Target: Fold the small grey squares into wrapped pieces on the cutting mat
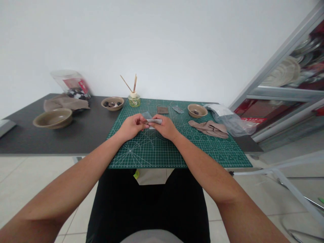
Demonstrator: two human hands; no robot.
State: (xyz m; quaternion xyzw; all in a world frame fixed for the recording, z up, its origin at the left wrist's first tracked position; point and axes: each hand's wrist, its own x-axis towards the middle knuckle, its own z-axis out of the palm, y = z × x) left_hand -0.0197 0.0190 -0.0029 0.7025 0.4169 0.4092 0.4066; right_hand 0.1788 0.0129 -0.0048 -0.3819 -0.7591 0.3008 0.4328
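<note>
Both hands meet over the green cutting mat (141, 157). Fingers of my left hand (133, 127) are closed in a pinch at the left side of a small clear plastic bag (147, 115). My right hand (166, 127) grips its right side, with the thumb across a pale, greyish folded strip (157, 120) that looks like part of the same bag. Whatever is inside it is hidden by the fingers. Just beyond the hands lie a flat brown square (162, 110) and another small clear packet (178, 109).
Right on the mat are a bowl (197, 115) with a few dark pieces, a crumpled brown cloth (211, 129) and a plastic bag (233, 121). Leftward stand a reed diffuser (134, 100), a bowl of stones (112, 107), another bowl (52, 125), a cloth (64, 103) and a bag of stones (72, 82).
</note>
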